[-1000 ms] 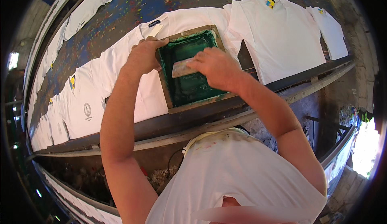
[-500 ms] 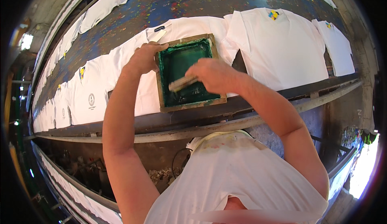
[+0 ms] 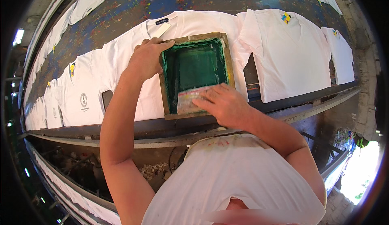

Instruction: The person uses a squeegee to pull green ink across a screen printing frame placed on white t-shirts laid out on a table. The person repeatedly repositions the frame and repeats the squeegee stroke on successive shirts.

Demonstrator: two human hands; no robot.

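A wooden screen-printing frame [image 3: 229, 63] with green mesh lies on a white T-shirt [image 3: 146, 95], below its collar. My left hand [image 3: 146, 59] is closed on the frame's upper left corner, thumb along the top edge. In my right hand [image 3: 227, 105] is a squeegee [image 3: 188, 102] with a pale, ink-stained wooden grip, tilted at the near end of the mesh. Its blade edge is hidden from sight.
Several white shirts lie in a row along the table [image 3: 162, 2]; one printed shirt [image 3: 91, 91] at left bears a small dark round emblem. Another shirt [image 3: 291, 59] lies to the right. A rail [image 3: 283, 117] runs along the near edge.
My right hand has drawn the squeegee toward me, from the middle of the mesh to its near end, and the squeegee now lies crosswise. My left hand still holds the frame's corner.
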